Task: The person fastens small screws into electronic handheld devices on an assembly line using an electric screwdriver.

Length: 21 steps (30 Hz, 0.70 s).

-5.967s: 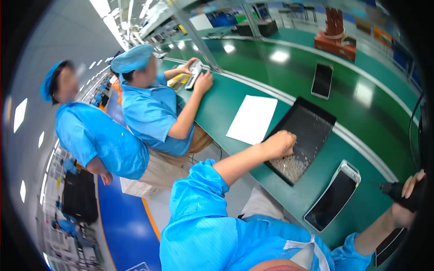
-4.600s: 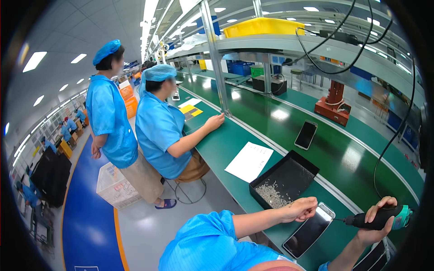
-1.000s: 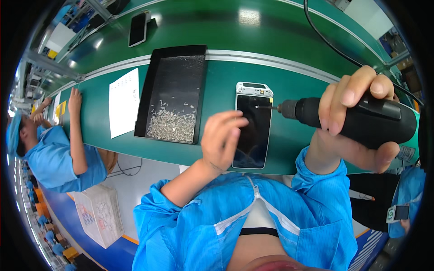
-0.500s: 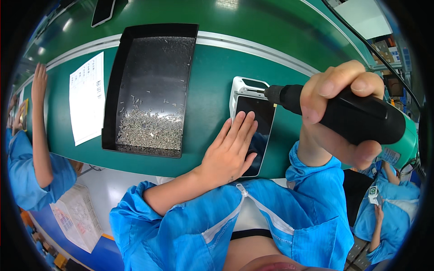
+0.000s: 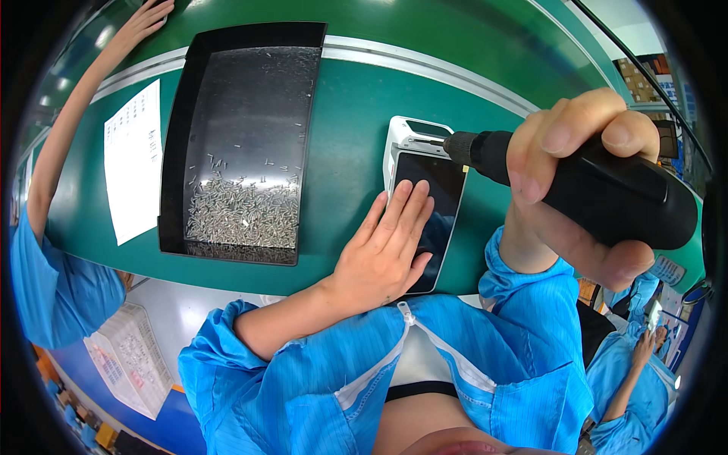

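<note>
A white payment terminal [image 5: 444, 171] with a long dark screen lies on the green bench in front of me. My left hand [image 5: 379, 254] rests flat over the screen's left side, fingers stretched out. My right hand [image 5: 588, 155] is wrapped round a black and green electric screwdriver [image 5: 629, 193], held nearly level. Its thin bit points left and reaches the white recessed part at the terminal's far end; whether the tip sits on a screw is too small to tell. Left of the terminal stands a black tray [image 5: 174, 167] with many small metal screws [image 5: 243, 216] heaped at its near end.
A printed paper sheet [image 5: 134, 163] lies left of the tray. A co-worker's arm [image 5: 72, 129] stretches across the far left. Beyond a pale rail [image 5: 394, 57] runs another green surface. A white basket [image 5: 133, 360] stands lower left; another person [image 5: 633, 371] sits at the right.
The co-worker's arm at left has stretched away to the far green surface, its hand now at the top edge. My view has shifted slightly; my hands keep their places on terminal and screwdriver.
</note>
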Available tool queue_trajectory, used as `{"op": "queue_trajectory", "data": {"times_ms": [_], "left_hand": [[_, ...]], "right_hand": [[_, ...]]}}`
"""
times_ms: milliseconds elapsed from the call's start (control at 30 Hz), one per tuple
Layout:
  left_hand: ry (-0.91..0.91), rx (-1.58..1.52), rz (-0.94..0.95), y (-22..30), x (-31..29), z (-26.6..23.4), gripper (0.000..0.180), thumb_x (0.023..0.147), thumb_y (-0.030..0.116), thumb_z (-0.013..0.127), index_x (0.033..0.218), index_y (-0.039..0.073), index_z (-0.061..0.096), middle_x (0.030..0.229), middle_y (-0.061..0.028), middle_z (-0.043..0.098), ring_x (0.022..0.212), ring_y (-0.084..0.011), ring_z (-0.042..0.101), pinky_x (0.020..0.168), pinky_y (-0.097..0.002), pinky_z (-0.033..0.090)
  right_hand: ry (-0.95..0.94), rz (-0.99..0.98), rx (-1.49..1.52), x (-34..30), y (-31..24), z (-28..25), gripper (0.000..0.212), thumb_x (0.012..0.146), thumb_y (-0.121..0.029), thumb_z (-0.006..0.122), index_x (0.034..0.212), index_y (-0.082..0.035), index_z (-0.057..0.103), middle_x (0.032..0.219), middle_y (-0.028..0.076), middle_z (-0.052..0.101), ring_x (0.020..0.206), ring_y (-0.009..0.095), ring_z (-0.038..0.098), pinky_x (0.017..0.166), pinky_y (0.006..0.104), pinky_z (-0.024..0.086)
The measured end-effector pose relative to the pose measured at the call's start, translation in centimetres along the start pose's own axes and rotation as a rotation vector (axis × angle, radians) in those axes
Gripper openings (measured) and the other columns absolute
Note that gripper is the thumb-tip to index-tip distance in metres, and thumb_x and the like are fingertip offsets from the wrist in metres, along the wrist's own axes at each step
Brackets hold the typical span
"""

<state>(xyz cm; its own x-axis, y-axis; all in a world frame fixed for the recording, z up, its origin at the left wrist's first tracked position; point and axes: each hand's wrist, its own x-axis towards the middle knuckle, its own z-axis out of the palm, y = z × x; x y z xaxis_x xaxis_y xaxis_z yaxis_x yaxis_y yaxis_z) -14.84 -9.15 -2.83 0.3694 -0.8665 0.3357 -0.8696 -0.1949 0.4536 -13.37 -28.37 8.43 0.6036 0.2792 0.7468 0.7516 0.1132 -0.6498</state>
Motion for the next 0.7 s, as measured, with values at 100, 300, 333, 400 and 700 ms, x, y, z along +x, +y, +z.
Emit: {"op": "queue_trajectory", "data": {"times_ms": [100,300,333,400,700], "left_hand": [[-0.003,-0.002,0.000,0.1,0.1,-0.1,0.059,0.075,0.027,0.052,0.121,-0.008,0.040,0.133,-0.0215,0.030,0.125,-0.0330,0.027,0.101,-0.0400,0.025],[-0.003,-0.003,0.005,0.1,0.1,-0.1,0.059,0.075,0.026,0.053,0.121,-0.009,0.041,0.133,-0.0217,0.031,0.125,-0.0332,0.028,0.101,-0.0402,0.025],[-0.002,-0.004,0.005,0.0,0.1,-0.1,0.058,0.075,0.026,0.053,0.121,-0.009,0.041,0.133,-0.0217,0.031,0.125,-0.0333,0.028,0.101,-0.0402,0.025],[-0.003,-0.003,0.003,0.0,0.0,-0.1,0.058,0.075,0.026,0.053,0.121,-0.009,0.041,0.133,-0.0218,0.031,0.125,-0.0335,0.028,0.101,-0.0403,0.025],[0.008,-0.003,0.004,0.1,-0.1,0.0,0.059,0.076,0.026,0.052,0.121,-0.009,0.040,0.133,-0.0224,0.030,0.125,-0.0343,0.027,0.101,-0.0407,0.025]], "right_hand": [[-0.010,0.008,-0.014,0.0,0.0,-0.1,0.069,0.074,-0.051,0.060,0.113,0.001,0.037,0.099,0.018,0.045,0.064,0.016,0.053,0.054,0.0259,0.043],[-0.026,-0.010,-0.029,0.3,0.2,-0.1,0.071,0.073,-0.052,0.060,0.113,0.001,0.037,0.098,0.018,0.045,0.064,0.016,0.053,0.053,0.0254,0.043],[-0.033,-0.003,-0.016,0.5,0.2,0.0,0.071,0.073,-0.052,0.061,0.113,0.001,0.037,0.098,0.018,0.045,0.063,0.015,0.053,0.052,0.0251,0.044],[-0.041,0.003,-0.003,0.7,0.3,0.1,0.071,0.073,-0.052,0.061,0.113,0.002,0.037,0.097,0.019,0.046,0.063,0.015,0.053,0.052,0.0249,0.044],[-0.033,0.008,-0.005,1.0,0.5,0.5,0.075,0.071,-0.054,0.062,0.110,0.005,0.036,0.096,0.020,0.046,0.061,0.015,0.054,0.051,0.0242,0.045]]}}
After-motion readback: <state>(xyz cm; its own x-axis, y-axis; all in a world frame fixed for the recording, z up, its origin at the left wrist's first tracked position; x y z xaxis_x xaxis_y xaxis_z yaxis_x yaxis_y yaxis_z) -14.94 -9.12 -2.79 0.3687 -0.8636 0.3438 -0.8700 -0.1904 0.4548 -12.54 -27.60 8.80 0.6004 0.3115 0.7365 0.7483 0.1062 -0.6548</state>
